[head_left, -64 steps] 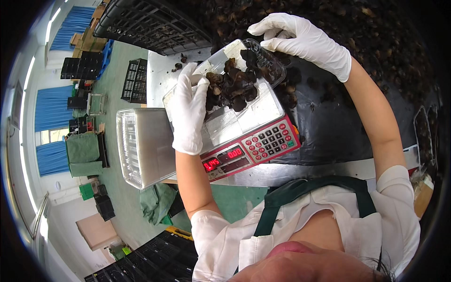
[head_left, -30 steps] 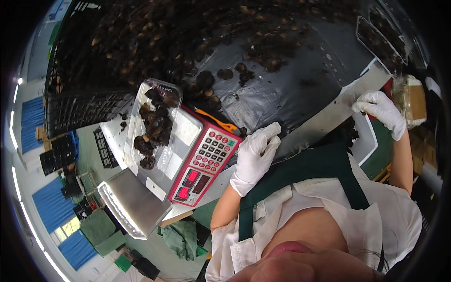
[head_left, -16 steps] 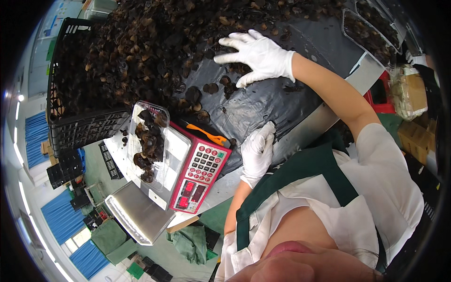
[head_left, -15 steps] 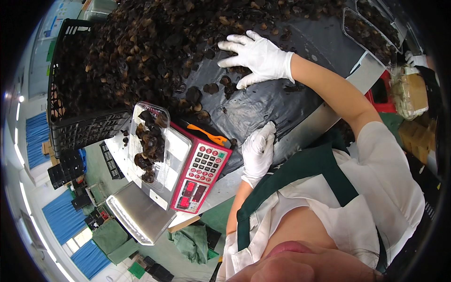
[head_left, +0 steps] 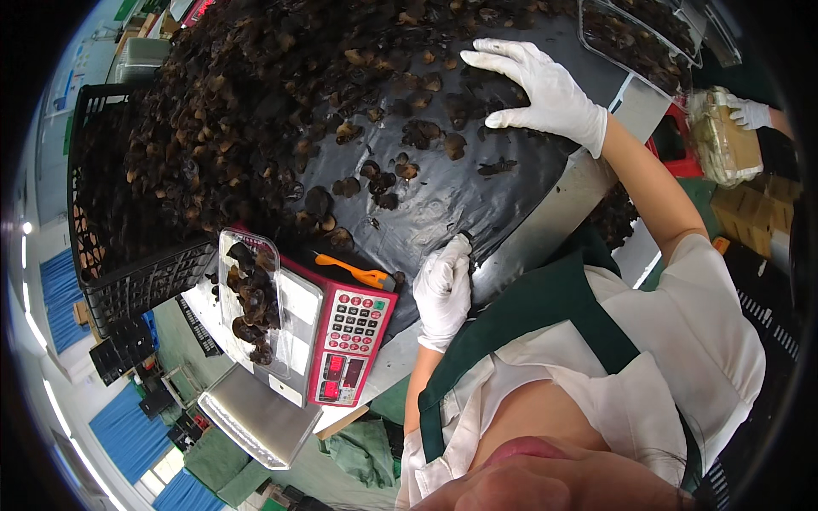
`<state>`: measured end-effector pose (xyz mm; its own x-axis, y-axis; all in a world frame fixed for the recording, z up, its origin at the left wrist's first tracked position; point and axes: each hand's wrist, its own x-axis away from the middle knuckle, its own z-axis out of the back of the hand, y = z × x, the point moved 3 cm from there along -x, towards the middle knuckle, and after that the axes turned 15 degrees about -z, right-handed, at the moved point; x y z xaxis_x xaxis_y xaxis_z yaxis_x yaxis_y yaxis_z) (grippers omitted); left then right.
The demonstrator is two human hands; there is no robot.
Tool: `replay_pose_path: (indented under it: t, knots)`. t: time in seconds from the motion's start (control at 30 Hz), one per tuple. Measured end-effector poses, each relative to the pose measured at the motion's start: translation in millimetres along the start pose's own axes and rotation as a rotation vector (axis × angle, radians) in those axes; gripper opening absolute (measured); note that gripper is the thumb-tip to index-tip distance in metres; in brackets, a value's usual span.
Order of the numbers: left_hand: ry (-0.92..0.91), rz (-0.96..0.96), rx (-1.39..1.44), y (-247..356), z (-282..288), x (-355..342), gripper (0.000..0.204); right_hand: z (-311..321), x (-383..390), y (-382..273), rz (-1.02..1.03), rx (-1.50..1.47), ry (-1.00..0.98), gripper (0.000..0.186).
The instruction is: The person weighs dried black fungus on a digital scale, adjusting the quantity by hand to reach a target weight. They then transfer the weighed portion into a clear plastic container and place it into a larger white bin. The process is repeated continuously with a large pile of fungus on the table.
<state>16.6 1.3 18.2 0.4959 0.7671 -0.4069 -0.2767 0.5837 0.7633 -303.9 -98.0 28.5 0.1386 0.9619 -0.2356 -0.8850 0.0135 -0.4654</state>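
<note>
My left hand [head_left: 443,294], in a white glove, is closed over the near part of the black plastic sheet [head_left: 503,200]. A small dark bit shows by its fingertips, too small to name. My right hand [head_left: 545,92], gloved too, is held open with fingers apart at the right edge of the heap of dark brown black-fungus pieces [head_left: 247,111]. Nothing shows in it. Several loose pieces [head_left: 383,179] lie on the sheet between the hands and the heap. Left of my left hand, a clear plastic box [head_left: 249,298] with fungus pieces rests on a red and white scale [head_left: 349,341].
An orange-handled tool [head_left: 362,271] lies beside the scale. A black crate [head_left: 145,272] borders the heap at left. Another clear tray of fungus [head_left: 635,43] stands at far right. Beyond it, another person's gloved hand [head_left: 750,112] touches a wrapped package [head_left: 724,140].
My right hand has shifted right, away from the loose pieces on the sheet. My left hand stays closed at the sheet's near part. The whole view has shifted slightly.
</note>
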Motion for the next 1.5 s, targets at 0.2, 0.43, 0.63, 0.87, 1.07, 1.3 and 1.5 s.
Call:
replay_pose_path:
  t: [0.2,0.43,0.63,0.87,1.07,1.3,1.5]
  knots:
    - [-0.026,-0.026,-0.203,3.6,14.2,-59.4,0.024,-14.0,3.0,-21.1,0.161,-0.008,-0.035,0.077]
    - [0.056,-0.117,-0.507,-32.2,15.7,-149.7,0.024,-8.3,20.2,-9.3,-0.006,-0.197,-0.028,0.018]
    - [-0.257,-0.082,-0.821,-64.2,3.9,-185.1,0.025,22.2,17.4,-5.1,-0.028,-0.309,0.183,0.015]
    - [-0.124,-0.032,-0.128,25.9,-21.8,-138.1,0.047,24.3,62.9,-42.9,-0.356,-1.033,-0.36,0.034]
    - [-0.33,-0.229,-0.078,33.1,-59.5,-107.0,0.067,14.5,104.5,-17.9,-0.854,-1.382,-0.782,0.038]
    - [-0.13,-0.23,-0.365,-0.6,-27.0,-114.4,0.047,116.6,136.7,59.4,-0.742,-0.485,-0.706,0.02]
    - [-0.126,-0.251,-0.45,-19.4,-30.0,-129.3,0.044,88.4,82.7,22.8,-0.2,-0.165,-0.119,0.053]
